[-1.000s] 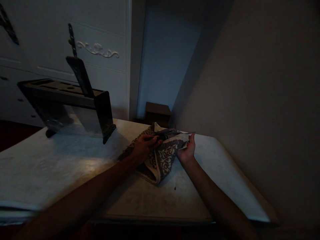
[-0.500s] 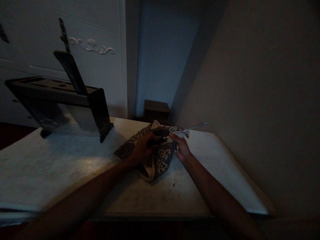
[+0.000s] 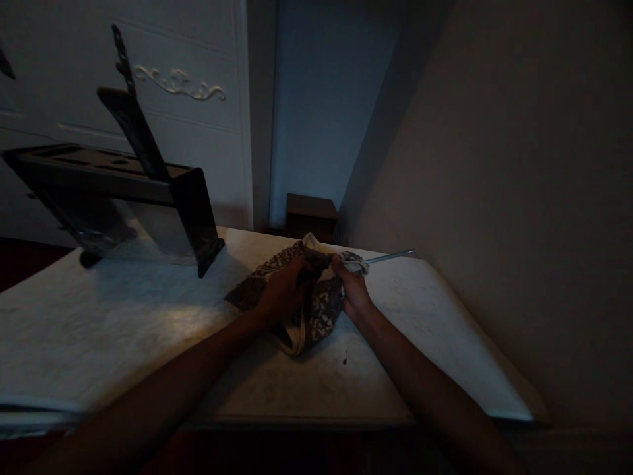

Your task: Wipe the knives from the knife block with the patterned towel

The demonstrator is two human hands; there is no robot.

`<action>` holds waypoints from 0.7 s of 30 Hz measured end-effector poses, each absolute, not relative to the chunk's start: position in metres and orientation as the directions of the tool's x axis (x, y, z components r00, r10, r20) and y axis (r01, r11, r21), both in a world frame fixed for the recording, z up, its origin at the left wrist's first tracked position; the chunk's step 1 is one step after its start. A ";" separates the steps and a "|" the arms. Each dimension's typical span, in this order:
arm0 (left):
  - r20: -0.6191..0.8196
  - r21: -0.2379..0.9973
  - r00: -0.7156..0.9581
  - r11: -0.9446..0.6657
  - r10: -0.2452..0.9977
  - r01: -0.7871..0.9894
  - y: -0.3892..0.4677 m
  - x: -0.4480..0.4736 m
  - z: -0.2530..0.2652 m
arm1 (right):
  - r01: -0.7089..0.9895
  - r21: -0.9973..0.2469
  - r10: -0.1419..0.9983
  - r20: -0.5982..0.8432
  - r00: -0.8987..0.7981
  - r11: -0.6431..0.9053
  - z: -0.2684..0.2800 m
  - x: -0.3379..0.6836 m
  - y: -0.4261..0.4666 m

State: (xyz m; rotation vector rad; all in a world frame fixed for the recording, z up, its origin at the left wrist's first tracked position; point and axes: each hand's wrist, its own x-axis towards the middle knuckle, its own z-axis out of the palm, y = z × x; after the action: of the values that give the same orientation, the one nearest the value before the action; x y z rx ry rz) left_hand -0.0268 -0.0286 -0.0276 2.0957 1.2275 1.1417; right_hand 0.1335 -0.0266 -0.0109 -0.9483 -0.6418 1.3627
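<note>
Brown cloth (image 3: 324, 313) — rumpled, cream-patterned, pale-edged

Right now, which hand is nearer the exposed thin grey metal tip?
The right hand, pinching the brown-and-cream patterned cloth near the thin grey metal tip; the left hand sits farther away, to its left.

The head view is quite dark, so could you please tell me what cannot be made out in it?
In the head view:
Thin metal piece: inner end hidden in the patterned cloth that the right hand holds.
Left hand: whatever it grasps is lost in shadow.
Dark handle: cut off by the left edge.
Speck on the table: too small to identify.
</note>
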 end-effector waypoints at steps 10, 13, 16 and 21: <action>0.387 0.566 0.295 -0.478 0.873 0.671 -0.035 -0.018 -0.011 | -0.564 -0.825 0.984 -0.072 0.160 0.032 -0.007 0.135 -0.022; 0.378 0.512 0.325 -0.489 0.867 0.706 -0.034 -0.018 -0.009 | -0.571 -0.821 0.981 -0.090 0.171 0.025 -0.005 0.137 -0.021; 0.397 0.454 0.352 -0.515 0.847 0.727 -0.032 -0.020 -0.010 | -0.596 -0.803 0.983 -0.097 0.154 0.014 -0.005 0.139 -0.020; 0.461 0.392 0.366 -0.555 0.809 0.734 -0.029 -0.025 -0.014 | -0.621 -0.782 0.984 -0.149 0.102 -0.054 -0.005 0.144 -0.017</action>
State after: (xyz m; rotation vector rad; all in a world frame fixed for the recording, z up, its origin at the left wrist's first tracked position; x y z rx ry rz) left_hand -0.0248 -0.0289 -0.0137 2.4951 1.4166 0.9491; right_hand 0.1438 -0.0168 -0.0050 -0.8449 -0.5559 1.4214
